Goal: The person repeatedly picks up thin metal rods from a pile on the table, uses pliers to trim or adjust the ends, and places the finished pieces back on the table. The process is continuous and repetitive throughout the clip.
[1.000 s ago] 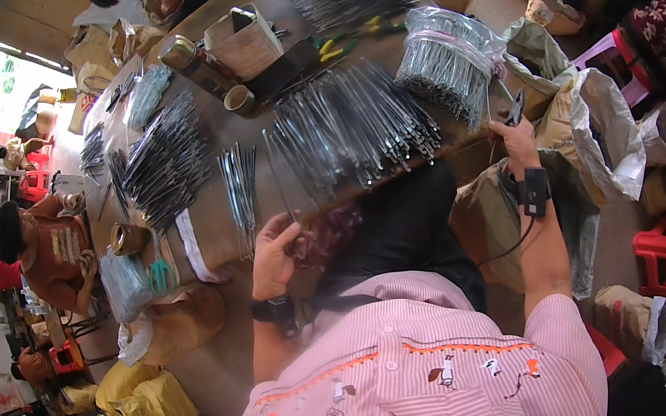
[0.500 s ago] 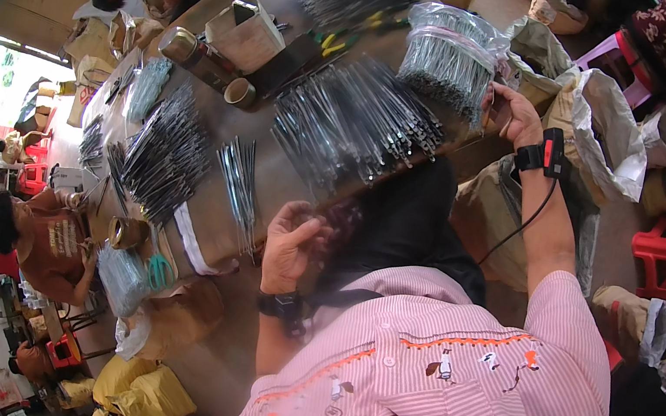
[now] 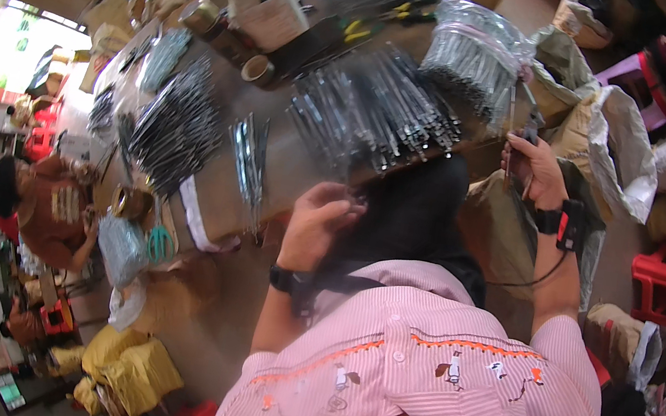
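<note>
My right hand (image 3: 536,170) is closed on a thin metal rod (image 3: 513,106) that points up past the fingers. A small dark tool-like piece (image 3: 531,127) shows at the same fingers; its kind is unclear. Just beyond stands a bundle of metal strips (image 3: 472,64) in clear plastic, tied with a pinkish band. My left hand (image 3: 317,221) is curled with fingertips together at the table's near edge, over my dark-clad lap; what it pinches, if anything, is too blurred to name. Ahead of it lies a wide pile of shiny metal strips (image 3: 376,109).
More strips lie in a small bunch (image 3: 247,163) and a dark pile (image 3: 179,129) to the left. Yellow-handled pliers (image 3: 355,31), a box (image 3: 268,16) and a cup (image 3: 257,69) stand farther back. Open sacks (image 3: 611,153) and a red stool (image 3: 662,281) are at right. Two people work across the table.
My right hand has drawn back from the bagged bundle, and a rod now shows upright in it. My left hand's fingers have turned inward. The view has shifted slightly.
</note>
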Tool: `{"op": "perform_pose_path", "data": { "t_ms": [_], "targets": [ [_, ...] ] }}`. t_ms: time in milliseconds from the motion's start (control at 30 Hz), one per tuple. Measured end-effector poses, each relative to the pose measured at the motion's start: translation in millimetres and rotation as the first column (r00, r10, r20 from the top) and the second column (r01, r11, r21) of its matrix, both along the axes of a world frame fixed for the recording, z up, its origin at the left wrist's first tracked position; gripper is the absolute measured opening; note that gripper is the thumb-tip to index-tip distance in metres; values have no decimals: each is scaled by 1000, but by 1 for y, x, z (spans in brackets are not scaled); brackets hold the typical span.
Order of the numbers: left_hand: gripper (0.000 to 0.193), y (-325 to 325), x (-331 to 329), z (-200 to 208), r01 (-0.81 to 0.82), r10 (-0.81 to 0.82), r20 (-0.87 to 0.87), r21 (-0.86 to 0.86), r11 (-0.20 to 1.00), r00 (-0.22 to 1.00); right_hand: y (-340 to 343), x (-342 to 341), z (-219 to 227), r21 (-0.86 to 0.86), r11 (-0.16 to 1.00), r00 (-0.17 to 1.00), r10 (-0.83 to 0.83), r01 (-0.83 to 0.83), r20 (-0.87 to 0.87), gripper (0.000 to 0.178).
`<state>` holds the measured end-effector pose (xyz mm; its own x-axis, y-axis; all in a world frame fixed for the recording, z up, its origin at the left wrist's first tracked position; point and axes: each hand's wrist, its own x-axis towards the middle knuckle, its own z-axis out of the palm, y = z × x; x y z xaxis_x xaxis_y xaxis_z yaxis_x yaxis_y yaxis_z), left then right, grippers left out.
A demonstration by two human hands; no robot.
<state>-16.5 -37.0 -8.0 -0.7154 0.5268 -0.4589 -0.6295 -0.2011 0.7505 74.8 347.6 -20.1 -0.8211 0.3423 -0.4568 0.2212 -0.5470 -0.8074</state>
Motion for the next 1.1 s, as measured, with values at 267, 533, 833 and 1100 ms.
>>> {"op": "perform_pose_path", "data": {
  "t_ms": [267, 533, 833, 1100],
  "targets": [
    [23, 22, 9, -5, 85, -79, -50, 125, 989, 996, -98, -13, 42, 148, 980, 966, 163, -134, -203, 15],
    [19, 25, 23, 5, -16, 40, -166, 142, 990, 985, -164, -25, 44, 256, 957, 951, 197, -134, -239, 15],
    [18, 20, 25, 14, -55, 89, -246, 143, 988, 965, -177, -25, 42, 213, 973, 931, 157, -89, -330, 12],
    [17, 24, 23, 8, -35, 68, -323, 108, 994, 944, -188, -23, 41, 299, 940, 924, 255, -167, -285, 14]
  ]
}}
